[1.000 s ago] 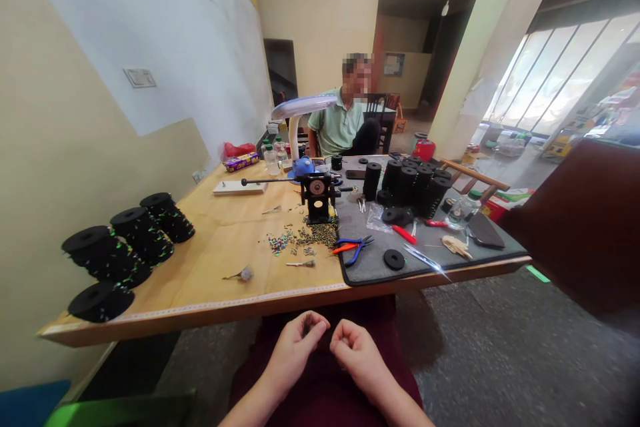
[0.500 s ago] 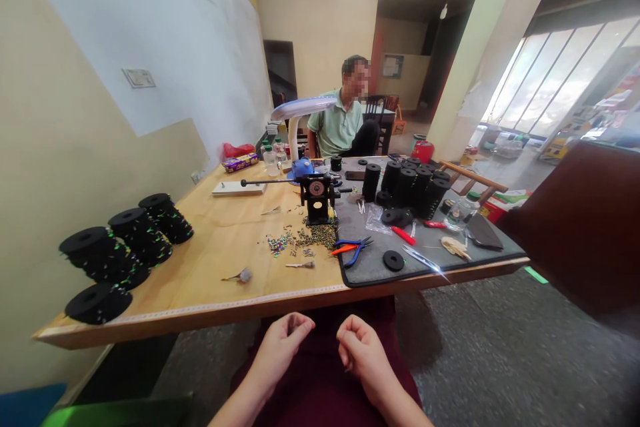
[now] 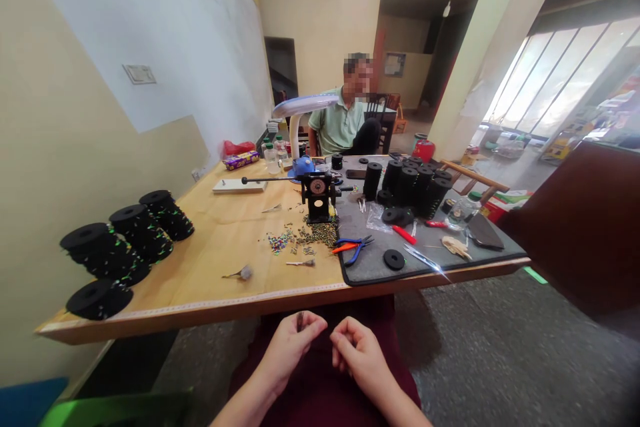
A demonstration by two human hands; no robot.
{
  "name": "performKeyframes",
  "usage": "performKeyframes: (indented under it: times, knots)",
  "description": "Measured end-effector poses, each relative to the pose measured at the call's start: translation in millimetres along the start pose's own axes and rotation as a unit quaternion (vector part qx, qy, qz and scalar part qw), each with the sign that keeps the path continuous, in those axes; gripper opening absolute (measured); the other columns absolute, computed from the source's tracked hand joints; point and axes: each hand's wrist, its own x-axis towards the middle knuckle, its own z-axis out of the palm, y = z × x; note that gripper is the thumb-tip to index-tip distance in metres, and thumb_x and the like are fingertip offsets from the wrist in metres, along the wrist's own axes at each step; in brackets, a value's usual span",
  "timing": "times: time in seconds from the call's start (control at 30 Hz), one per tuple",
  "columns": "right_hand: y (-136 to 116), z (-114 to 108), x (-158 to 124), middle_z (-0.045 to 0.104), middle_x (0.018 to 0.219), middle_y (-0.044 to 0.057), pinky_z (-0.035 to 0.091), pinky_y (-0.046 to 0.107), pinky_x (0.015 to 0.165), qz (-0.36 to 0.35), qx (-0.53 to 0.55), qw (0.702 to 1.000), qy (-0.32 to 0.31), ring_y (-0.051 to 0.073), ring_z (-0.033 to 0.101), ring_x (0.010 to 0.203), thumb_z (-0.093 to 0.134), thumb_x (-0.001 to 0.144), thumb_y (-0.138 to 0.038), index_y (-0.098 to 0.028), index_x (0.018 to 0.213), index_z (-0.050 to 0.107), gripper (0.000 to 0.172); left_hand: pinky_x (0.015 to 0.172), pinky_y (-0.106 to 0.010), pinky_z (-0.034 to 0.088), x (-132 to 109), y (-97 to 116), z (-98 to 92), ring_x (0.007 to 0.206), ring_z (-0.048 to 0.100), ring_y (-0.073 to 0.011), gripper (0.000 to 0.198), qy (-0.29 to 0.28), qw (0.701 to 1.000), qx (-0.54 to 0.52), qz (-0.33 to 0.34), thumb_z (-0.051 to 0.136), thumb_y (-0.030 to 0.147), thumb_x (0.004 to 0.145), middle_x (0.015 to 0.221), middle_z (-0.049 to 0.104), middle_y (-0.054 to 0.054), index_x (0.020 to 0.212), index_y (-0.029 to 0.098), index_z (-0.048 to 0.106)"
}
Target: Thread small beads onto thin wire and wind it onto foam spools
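My left hand (image 3: pixel 296 341) is above my lap, just in front of the table edge, with thumb and fingers pinched together. A small dark thing (image 3: pixel 300 320) shows between its fingers, too small to name. Close beside it, my right hand (image 3: pixel 356 348) is also closed in a pinch; whatever it holds, if anything, is hidden. A narrow gap separates the two sets of fingertips. On the table ahead stands a black hand-cranked winder (image 3: pixel 319 199) with a dial. Small coloured beads (image 3: pixel 279 242) and a heap of brassy bits (image 3: pixel 320 235) lie in front of it.
Black foam spools (image 3: pixel 135 230) stand at the left, more black spools (image 3: pixel 409 183) on the grey mat (image 3: pixel 370 273). Blue-handled pliers (image 3: pixel 356 250), a black ring (image 3: pixel 394 259) and silver scissors (image 3: pixel 424 259) lie nearer. Behind the desk lamp (image 3: pixel 305 105) sits a person (image 3: pixel 335 123).
My hands have drawn closer together, the left moving right and the right slightly left. The dark thing in my left fingers shows more plainly now.
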Motion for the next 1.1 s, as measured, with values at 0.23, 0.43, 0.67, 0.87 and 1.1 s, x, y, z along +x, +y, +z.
performKeyframes:
  times: [0.23, 0.43, 0.67, 0.87, 1.1]
  knots:
    - [-15, -2, 9, 0.060, 0.084, 0.007, 0.049, 0.019, 0.056, 0.011, 0.086, 0.996, -0.020, 0.011, 0.059, 0.073, 0.061, 0.067, -0.061, -0.010, 0.098, 0.051, 0.061, 0.056, -0.023, 0.034, -1, 2, 1.3, 0.057, 0.044, -0.0116, 0.034, 0.028, 0.991, 0.112, 0.066, 0.063, 0.044, 0.071, 0.060, 0.056, -0.002, 0.067, 0.010, 0.062]
    - [-17, 2, 15, 0.051, 0.056, -0.003, 0.031, 0.013, 0.043, 0.005, -0.010, 0.998, -0.059, 0.002, 0.041, 0.043, 0.059, 0.073, -0.054, -0.010, 0.091, 0.048, 0.049, 0.053, -0.024, 0.030, -3, 8, 1.9, 0.055, 0.043, -0.0125, 0.022, 0.039, 0.957, 0.254, 0.134, 0.053, 0.030, 0.078, 0.058, 0.057, -0.002, 0.068, 0.013, 0.064]
    - [-5, -4, 20, 0.041, 0.046, -0.005, 0.022, 0.013, 0.042, -0.010, -0.022, 0.999, -0.031, 0.001, 0.032, 0.040, 0.060, 0.069, -0.053, -0.014, 0.070, 0.042, 0.043, 0.062, -0.026, 0.036, 8, 44, -18.7, 0.068, 0.056, -0.0173, 0.020, 0.068, 0.846, 0.493, 0.191, 0.047, 0.026, 0.084, 0.073, 0.064, -0.005, 0.078, 0.018, 0.064]
    - [0, -7, 25, 0.032, 0.039, -0.009, 0.013, 0.013, 0.039, 0.026, 0.062, 0.997, -0.036, 0.000, 0.021, 0.034, 0.062, 0.053, -0.073, -0.017, 0.070, 0.034, 0.065, 0.074, -0.033, 0.039, 42, 67, -46.9, 0.090, 0.059, -0.0251, 0.017, 0.139, 0.756, 0.627, 0.130, 0.047, 0.014, 0.081, 0.095, 0.064, -0.013, 0.093, 0.014, 0.060]
    - [6, -6, 26, 0.026, 0.037, -0.011, 0.008, 0.013, 0.037, 0.049, 0.084, 0.995, -0.019, 0.000, 0.019, 0.032, 0.064, 0.046, -0.076, -0.017, 0.071, 0.034, 0.070, 0.083, -0.036, 0.039, 52, 72, -67.9, 0.100, 0.054, -0.0254, 0.018, 0.165, 0.720, 0.664, 0.115, 0.051, 0.013, 0.079, 0.099, 0.064, -0.012, 0.095, 0.015, 0.060]
